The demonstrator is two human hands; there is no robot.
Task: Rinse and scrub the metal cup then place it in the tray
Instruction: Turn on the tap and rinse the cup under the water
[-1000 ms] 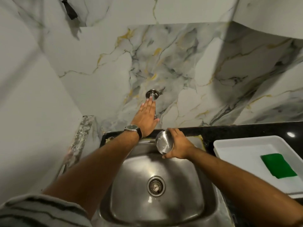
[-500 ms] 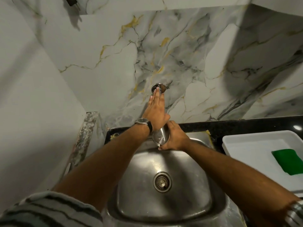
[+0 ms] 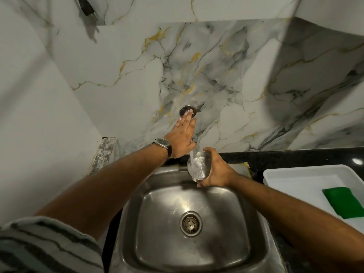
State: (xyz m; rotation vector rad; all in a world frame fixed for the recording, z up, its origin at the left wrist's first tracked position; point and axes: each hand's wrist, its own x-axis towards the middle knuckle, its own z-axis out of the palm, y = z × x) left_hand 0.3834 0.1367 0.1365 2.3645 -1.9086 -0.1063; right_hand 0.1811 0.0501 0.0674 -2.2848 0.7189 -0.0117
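My right hand (image 3: 215,170) grips the metal cup (image 3: 199,168) over the back edge of the steel sink (image 3: 161,245), mouth tilted toward me. A stream of water falls into the cup and froths inside it. My left hand (image 3: 182,138), a watch on its wrist, lies flat with fingers stretched over the wall tap (image 3: 188,111), which it mostly hides. The white tray (image 3: 295,180) sits on the counter at the right and holds a green sponge (image 3: 343,204).
A marble wall rises directly behind the sink. A black counter (image 3: 295,156) runs along the back and right. The sink drain (image 3: 190,224) lies in the middle of the basin. A plain white wall closes the left side.
Water has started running from the tap into the cup. My right hand has shifted the cup a little right, out from under my left hand, so its mouth shows.
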